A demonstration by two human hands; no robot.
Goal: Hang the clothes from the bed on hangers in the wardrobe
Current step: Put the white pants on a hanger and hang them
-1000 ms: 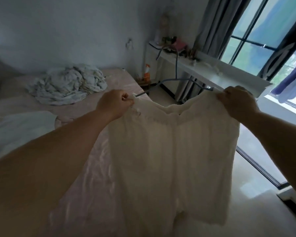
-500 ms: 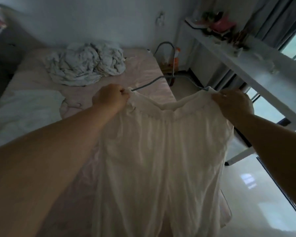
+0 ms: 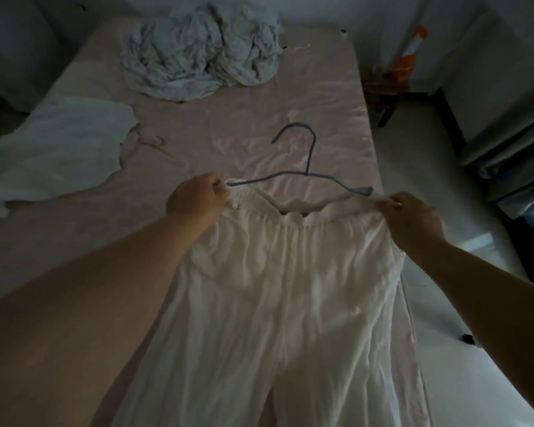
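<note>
Pinching trousers waistband edges, left hand, right hand

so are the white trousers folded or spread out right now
Spread out. The white trousers are stretched wide at the waistband between the left hand and right hand, on the grey hanger, legs hanging down.

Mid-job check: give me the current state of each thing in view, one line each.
White trousers: waistband stretched between both hands, legs hanging.
Blue hanger: ends at the waistband corners, hook up.
Left hand: pinching waistband.
Right hand: pinching waistband.
Crumpled bedding: heaped on the bed.
White garment: lying on bed.
</note>
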